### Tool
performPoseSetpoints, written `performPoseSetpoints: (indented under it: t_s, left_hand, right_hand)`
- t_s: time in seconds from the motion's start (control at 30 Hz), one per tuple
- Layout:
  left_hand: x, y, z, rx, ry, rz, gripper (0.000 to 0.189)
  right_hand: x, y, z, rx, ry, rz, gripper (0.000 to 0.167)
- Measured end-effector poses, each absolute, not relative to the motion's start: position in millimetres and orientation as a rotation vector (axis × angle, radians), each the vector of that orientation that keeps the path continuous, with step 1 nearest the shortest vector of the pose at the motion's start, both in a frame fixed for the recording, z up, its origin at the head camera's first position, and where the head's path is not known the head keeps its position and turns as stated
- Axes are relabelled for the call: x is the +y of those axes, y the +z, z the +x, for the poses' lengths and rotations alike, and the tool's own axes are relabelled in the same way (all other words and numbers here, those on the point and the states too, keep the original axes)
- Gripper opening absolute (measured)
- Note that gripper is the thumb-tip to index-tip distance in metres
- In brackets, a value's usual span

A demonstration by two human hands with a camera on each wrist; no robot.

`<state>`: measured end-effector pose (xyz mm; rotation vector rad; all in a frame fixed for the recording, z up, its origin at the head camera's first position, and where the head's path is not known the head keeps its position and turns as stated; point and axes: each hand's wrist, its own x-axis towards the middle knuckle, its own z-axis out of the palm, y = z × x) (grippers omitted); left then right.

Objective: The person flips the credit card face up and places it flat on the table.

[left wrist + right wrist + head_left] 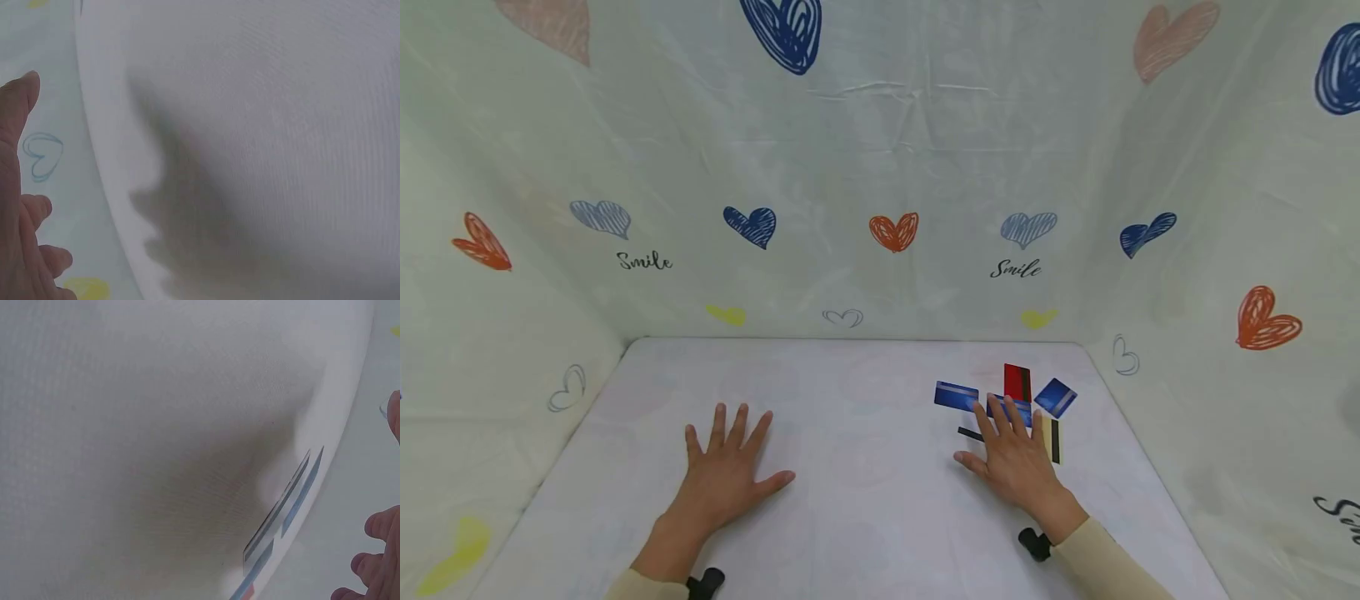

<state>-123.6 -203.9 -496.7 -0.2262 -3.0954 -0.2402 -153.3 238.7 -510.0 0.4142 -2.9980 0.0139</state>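
My left hand [722,475] is spread flat over the left half of the white table, holding nothing. Its fingers also show at the edge of the left wrist view, with a shadow beneath. On the right, my right hand [1015,462] hovers with spread fingers over a loose group of cards and grips none. Around it lie a blue card [956,396], a red card [1017,382], a tilted blue card [1056,397] and a cream card with a dark stripe [1056,442]. Its fingers partly cover another blue card [1021,411] and a black-striped white card [275,515].
The white table [850,517] has a rounded back edge. Behind and beside it hangs a pale curtain [850,150] printed with hearts and "Smile" lettering. Small black devices [1036,544] sit at both wrists, below beige sleeves [1105,562].
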Motion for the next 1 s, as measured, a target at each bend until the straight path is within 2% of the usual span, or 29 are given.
performPoseSetpoints:
  t_s: [0.3, 0.8, 1.0]
  left_hand:
    - [-172, -510, -136, -3.16, -0.277, -0.343, 0.1]
    - [-46, -515, -159, -3.157, -0.268, -0.836, 0.087]
    - [-5, -519, -161, -3.175, -0.218, -0.964, 0.089]
  right_hand:
    - [248, -513, -147, -3.014, 0.064, 0.392, 0.09]
    - [275, -524, -130, -3.159, 0.087, 0.303, 0.09]
    - [272, -526, -128, -3.223, 0.096, 0.333, 0.08]
